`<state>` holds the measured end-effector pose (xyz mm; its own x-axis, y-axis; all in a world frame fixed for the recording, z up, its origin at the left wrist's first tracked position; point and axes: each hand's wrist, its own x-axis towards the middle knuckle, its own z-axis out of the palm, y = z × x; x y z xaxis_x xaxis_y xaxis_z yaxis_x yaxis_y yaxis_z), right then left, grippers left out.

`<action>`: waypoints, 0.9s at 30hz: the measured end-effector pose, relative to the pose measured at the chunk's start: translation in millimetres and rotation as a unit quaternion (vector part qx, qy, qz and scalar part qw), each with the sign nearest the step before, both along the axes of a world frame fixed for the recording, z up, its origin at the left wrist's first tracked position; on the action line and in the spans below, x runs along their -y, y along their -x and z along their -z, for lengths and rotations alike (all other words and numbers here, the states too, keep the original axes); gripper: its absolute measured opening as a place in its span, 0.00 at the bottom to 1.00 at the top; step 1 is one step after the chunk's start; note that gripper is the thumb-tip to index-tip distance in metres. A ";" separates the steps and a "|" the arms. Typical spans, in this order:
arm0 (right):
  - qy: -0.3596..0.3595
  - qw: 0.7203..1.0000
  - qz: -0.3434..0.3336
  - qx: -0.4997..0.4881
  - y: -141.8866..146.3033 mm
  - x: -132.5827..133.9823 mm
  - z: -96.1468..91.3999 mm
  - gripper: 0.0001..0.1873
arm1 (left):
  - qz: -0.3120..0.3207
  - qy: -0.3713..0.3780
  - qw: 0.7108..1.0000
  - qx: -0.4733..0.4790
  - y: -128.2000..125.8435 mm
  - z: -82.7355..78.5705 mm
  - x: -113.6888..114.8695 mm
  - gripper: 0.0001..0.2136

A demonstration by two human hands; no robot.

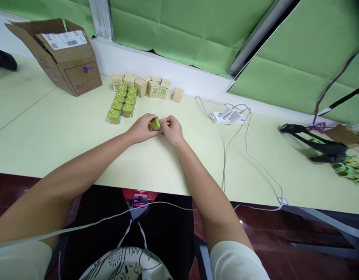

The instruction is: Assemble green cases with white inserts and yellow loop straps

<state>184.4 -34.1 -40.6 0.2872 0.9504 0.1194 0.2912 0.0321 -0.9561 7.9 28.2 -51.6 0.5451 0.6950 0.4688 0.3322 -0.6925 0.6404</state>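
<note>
Both of my hands meet near the middle of the pale table (65, 136) in the head view, closed together on one small green-topped jar (155, 124). My left hand (142, 127) wraps it from the nine o'clock side with fingers curled over the top; my right hand (171, 129) pinches it from the three o'clock side, thumb and fingertips tight on what looks like its little loop, though that part is too small for me to be sure. The jar sits just above the tabletop between my palms.

At about eleven o'clock from my hands stand two short rows of matching green jars (122, 103), touching each other. Just beyond them, at twelve o'clock, a cluster of small tan cartons (147, 86) lines the wall, with one carton (177, 94) apart from the rest. An open cardboard box (67, 58) lies tipped at ten o'clock. A white power strip (227, 116) with cables sits at two o'clock, and a black strap (316, 142) lies far off at three o'clock
</note>
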 end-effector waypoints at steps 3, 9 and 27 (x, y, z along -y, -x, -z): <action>-0.022 0.996 0.006 0.083 -0.5 2.9 -5.3 0.13 | 0.032 0.006 0.999 -0.012 -0.4 -2.6 1.5 0.24; -0.025 0.984 -0.011 0.177 3.3 7.4 -16.1 0.12 | 0.078 0.003 0.997 -0.005 2.1 -6.7 5.2 0.19; 0.019 0.907 0.035 0.418 -59.4 -77.3 -46.3 0.12 | 0.090 0.018 0.995 -0.046 2.5 -3.2 4.3 0.09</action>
